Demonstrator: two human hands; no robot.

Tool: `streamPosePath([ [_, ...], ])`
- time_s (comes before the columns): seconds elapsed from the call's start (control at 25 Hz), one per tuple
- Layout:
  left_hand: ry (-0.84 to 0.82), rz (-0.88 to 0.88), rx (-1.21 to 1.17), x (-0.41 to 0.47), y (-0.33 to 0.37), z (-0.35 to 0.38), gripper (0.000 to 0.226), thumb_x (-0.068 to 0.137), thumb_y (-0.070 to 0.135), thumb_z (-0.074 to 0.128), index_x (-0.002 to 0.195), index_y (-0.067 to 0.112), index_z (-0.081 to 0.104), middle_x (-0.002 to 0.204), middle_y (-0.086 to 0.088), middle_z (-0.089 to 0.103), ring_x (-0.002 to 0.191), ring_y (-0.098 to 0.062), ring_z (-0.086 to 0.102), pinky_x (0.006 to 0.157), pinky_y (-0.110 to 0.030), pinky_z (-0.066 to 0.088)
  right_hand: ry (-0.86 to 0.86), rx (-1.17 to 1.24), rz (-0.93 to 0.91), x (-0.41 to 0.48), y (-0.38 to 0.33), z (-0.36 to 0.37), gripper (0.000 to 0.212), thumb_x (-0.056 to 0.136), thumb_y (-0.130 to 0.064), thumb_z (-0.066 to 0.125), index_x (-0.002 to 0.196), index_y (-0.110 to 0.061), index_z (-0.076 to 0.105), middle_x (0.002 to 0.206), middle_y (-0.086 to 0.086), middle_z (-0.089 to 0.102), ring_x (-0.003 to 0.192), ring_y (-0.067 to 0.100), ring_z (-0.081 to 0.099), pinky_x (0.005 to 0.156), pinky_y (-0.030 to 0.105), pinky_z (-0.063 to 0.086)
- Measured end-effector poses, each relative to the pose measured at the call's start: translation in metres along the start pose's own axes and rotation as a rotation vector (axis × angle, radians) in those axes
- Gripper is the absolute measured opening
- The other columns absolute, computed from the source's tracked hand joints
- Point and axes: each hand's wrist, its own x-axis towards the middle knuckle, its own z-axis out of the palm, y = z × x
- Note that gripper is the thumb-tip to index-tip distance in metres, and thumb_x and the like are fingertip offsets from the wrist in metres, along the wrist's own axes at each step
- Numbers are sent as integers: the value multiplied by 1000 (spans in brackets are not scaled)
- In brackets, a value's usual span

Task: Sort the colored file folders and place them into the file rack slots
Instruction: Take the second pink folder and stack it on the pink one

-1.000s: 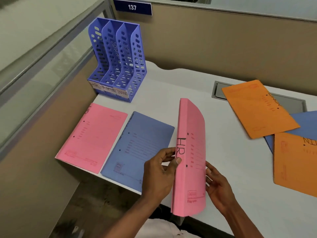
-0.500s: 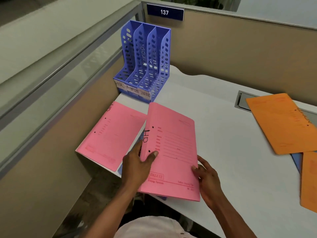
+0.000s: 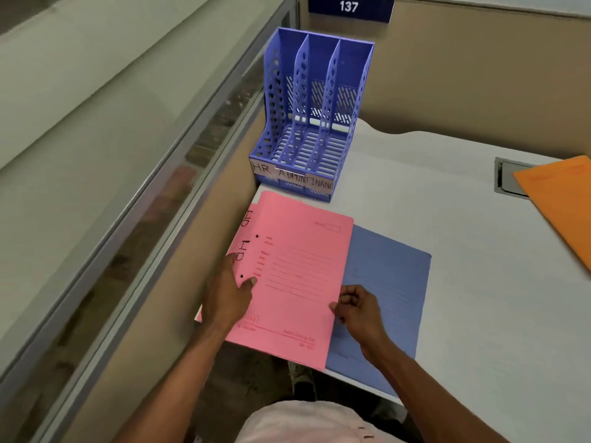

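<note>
**Both your hands on the top pink folder, rack standing empty**

Nearest you, your left hand point(image 3: 227, 298) grips the spine edge of the top pink folder point(image 3: 297, 282). The thumb lies on the cover beside a punched hole, and the other fingers curl round the edge. Your right hand point(image 3: 359, 310) pinches the opposite long edge, fingers bent in with the tips meeting the card.

That folder lies almost flat at the front left corner of the desk point(image 3: 447, 238), its near end hanging past the desk edge. "HR" is written along its spine side. It lies on a second pink folder point(image 3: 252, 210), of which only a strip shows along the left, also with handwritten letters. It also overlaps the left part of a blue folder point(image 3: 388, 282), which lies flat under your right wrist.

Further back, the blue file rack point(image 3: 315, 123) stands upright in the desk's left corner against the partition. Its three slots hold nothing. Paper labels on its front lip read "HR", then a middle word, hard to read, then "FINANC".

Well apart on the right, an orange folder point(image 3: 564, 207) lies partly over a grey hatch point(image 3: 505, 179) set in the desk. On the wall above the rack, a blue sign point(image 3: 350, 8) reads "137".
</note>
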Motion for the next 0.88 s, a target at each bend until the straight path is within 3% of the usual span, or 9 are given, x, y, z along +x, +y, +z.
streamPosePath([
  [0.12,-33,-28,47,26,-16,-3,57,88,23,81,137,14,52,130,-6,63,115,-30,66,85,-46,62,17,-81,19,7,-3,38,20,91,1,79,102,-11,67,91,8,78,83,24,77,71,33,64],
  [0.36,-160,-39,169,59,-34,5,54,90,28,78,134,9,53,128,-10,62,112,-32,65,83,-45,62,35,-141,54,17,-6,68,16,96,0,73,105,-9,65,93,9,76,86,27,77,72,35,68],
  [0.48,-163,-51,202,69,-40,10,60,89,29,80,136,6,50,128,-13,60,112,-33,64,83,-44,61,14,-257,31,22,-10,74,15,95,-4,72,109,-11,71,91,3,77,81,18,76,67,23,64],
  [0.68,-262,-89,225,86,-51,12,67,88,32,80,139,5,48,136,-14,62,121,-36,63,95,-50,59,-55,-576,-78,23,-13,93,18,98,-16,69,114,-7,71,113,6,75,95,20,74,84,27,63],
  [0.88,-246,-111,292,87,-53,14,68,86,30,82,136,2,46,132,-16,60,115,-37,64,89,-51,61,-118,-780,1,26,-13,107,36,103,-30,64,131,-8,57,132,10,59,115,24,65,87,22,49],
])
